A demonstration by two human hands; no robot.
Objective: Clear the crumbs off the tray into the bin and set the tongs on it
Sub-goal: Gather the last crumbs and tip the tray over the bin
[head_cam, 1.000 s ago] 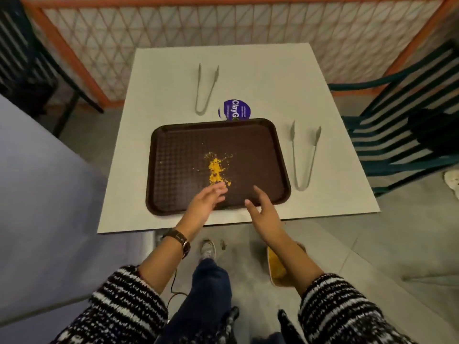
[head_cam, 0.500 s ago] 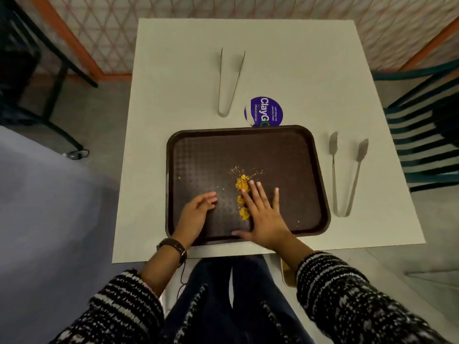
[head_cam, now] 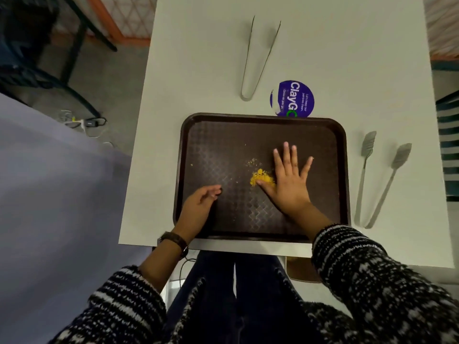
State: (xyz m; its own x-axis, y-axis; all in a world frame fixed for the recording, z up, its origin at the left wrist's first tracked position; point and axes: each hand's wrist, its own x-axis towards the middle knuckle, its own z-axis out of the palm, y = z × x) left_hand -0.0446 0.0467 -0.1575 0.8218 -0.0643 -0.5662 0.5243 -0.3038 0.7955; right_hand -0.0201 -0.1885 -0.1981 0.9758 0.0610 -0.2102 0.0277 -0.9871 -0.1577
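tray [head_cam: 323,135]: dark brown rounded rectangle, diamond-textured, on white table [head_cam: 198,70] | crumbs [head_cam: 260,178]: yellow clump mid-tray | right hand [head_cam: 289,182] flat, fingers spread, thumb touching clump | left hand [head_cam: 198,207] loosely curled on tray, holding nothing | metal tongs [head_cam: 377,182] right of tray, second tongs [head_cam: 258,58] behind | purple round sticker [head_cam: 293,98] "ClayG"

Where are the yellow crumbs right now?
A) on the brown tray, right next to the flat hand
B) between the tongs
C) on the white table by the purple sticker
A: the yellow crumbs sit in a little heap on the brown tray, against the thumb side of the right hand, which lies flat with its fingers spread.
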